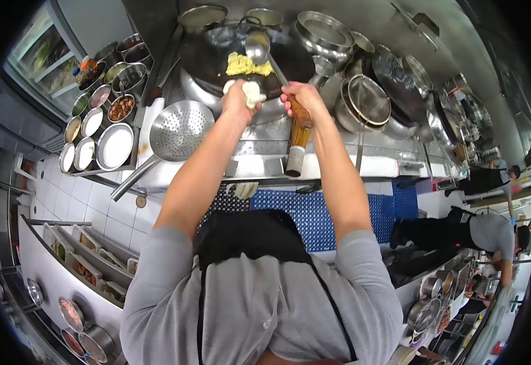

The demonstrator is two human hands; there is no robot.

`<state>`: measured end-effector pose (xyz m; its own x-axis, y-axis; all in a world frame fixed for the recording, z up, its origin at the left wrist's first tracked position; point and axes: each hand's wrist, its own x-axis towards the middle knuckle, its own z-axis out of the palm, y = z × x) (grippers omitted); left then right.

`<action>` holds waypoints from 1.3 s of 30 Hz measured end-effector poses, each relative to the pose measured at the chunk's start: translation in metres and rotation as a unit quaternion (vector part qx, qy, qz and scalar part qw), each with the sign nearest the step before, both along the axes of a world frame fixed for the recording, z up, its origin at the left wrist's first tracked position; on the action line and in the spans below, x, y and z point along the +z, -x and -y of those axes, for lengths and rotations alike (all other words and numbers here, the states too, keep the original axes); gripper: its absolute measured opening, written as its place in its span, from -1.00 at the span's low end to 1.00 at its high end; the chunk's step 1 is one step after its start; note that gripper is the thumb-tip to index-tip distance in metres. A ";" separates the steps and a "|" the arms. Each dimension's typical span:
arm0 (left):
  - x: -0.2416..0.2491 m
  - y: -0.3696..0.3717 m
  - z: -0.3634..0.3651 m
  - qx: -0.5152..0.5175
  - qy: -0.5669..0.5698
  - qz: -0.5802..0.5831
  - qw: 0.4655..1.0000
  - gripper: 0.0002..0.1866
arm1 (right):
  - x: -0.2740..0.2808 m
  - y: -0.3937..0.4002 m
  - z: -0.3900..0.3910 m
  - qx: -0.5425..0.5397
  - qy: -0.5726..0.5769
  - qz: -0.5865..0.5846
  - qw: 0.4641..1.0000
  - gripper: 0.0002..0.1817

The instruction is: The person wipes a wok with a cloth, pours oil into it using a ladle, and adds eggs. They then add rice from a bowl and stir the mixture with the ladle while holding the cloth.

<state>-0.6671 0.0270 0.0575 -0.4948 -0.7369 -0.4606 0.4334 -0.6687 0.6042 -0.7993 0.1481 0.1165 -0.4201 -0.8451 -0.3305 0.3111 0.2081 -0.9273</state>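
Note:
A dark wok (207,67) sits on the stove in front of me, with yellow scrambled egg (240,64) in its middle. My left hand (236,104) is closed around a pale cloth (254,94) at the wok's near rim. Whether the fingers also grip a wok handle under the cloth is hidden. My right hand (303,100) wraps round the wooden handle of a ladle (257,48). The ladle's bowl is inside the wok, by the egg. Just below my right hand, a bamboo wok brush (296,152) lies on the stove edge.
A perforated strainer (182,131) rests left of the wok. Beyond it, a rack holds several seasoning containers (115,146). Metal bowls (324,31) and a mesh strainer (369,100) stand to the right. A co-worker (490,233) is at the far right. Blue matting (338,216) covers the floor.

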 end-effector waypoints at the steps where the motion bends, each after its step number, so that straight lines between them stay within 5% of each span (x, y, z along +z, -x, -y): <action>1: -0.015 0.007 0.015 0.010 -0.011 -0.003 1.000 -0.76 | -0.004 -0.009 -0.005 0.001 -0.004 -0.086 0.996 -0.82; 2: -0.028 0.009 0.022 0.020 -0.019 -0.009 1.000 -0.75 | -0.007 -0.015 -0.010 0.003 -0.005 -0.174 0.985 -0.75; 4: -0.022 0.005 0.026 -0.008 -0.024 0.005 1.000 -0.77 | -0.031 -0.016 -0.021 -0.038 0.012 -0.237 0.971 -0.25; 10: -0.041 0.013 0.051 -0.042 -0.006 0.019 0.999 -0.79 | -0.060 -0.053 -0.096 -0.168 -0.027 -0.324 0.931 -0.29; 14: -0.052 0.013 0.056 -0.069 0.007 0.009 0.998 -0.77 | -0.131 -0.060 -0.158 -0.230 -0.027 -0.389 0.891 -0.29; 18: -0.048 -0.007 0.041 -0.109 0.007 -0.074 0.991 -0.75 | -0.140 -0.073 -0.197 -0.194 -0.207 -0.435 0.855 -0.31; 22: -0.047 -0.049 -0.032 -0.250 0.019 -0.104 0.962 -0.62 | -0.181 -0.054 -0.212 -0.168 -0.237 -0.470 0.833 -0.31; 28: -0.107 -0.080 -0.165 -0.629 0.180 0.140 0.744 -0.43 | -0.195 -0.021 -0.239 -0.126 -0.196 -0.377 0.896 -0.25; 30: -0.172 -0.065 -0.184 -0.636 0.362 0.237 0.639 -0.41 | -0.215 -0.011 -0.252 -0.116 -0.150 -0.374 0.908 -0.21; 32: -0.192 -0.048 -0.197 -0.660 0.374 0.290 0.584 -0.41 | -0.232 -0.024 -0.271 -0.168 -0.154 -0.260 0.938 -0.20; 34: -0.248 -0.045 -0.200 -0.507 0.631 0.329 0.486 -0.44 | -0.236 -0.048 -0.303 -0.251 -0.154 -0.290 0.911 -0.34; 36: -0.265 -0.020 -0.197 -0.478 0.690 0.331 0.430 -0.45 | -0.244 -0.068 -0.333 -0.294 -0.152 -0.234 0.914 -0.43; 38: -0.233 0.005 -0.197 -0.614 0.549 0.329 0.461 -0.53 | -0.241 -0.093 -0.382 -0.348 -0.178 -0.167 0.905 -0.50; 39: -0.255 0.015 -0.191 -0.653 0.505 0.296 0.481 -0.59 | -0.238 -0.104 -0.409 -0.401 -0.189 -0.171 0.880 -0.52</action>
<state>-0.6824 0.2183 -0.1975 -0.8423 0.0286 -0.5382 -0.4043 0.6269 0.6660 -0.6950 0.5575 -0.1211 -0.9606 -0.0880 -0.2637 0.2156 0.3630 -0.9065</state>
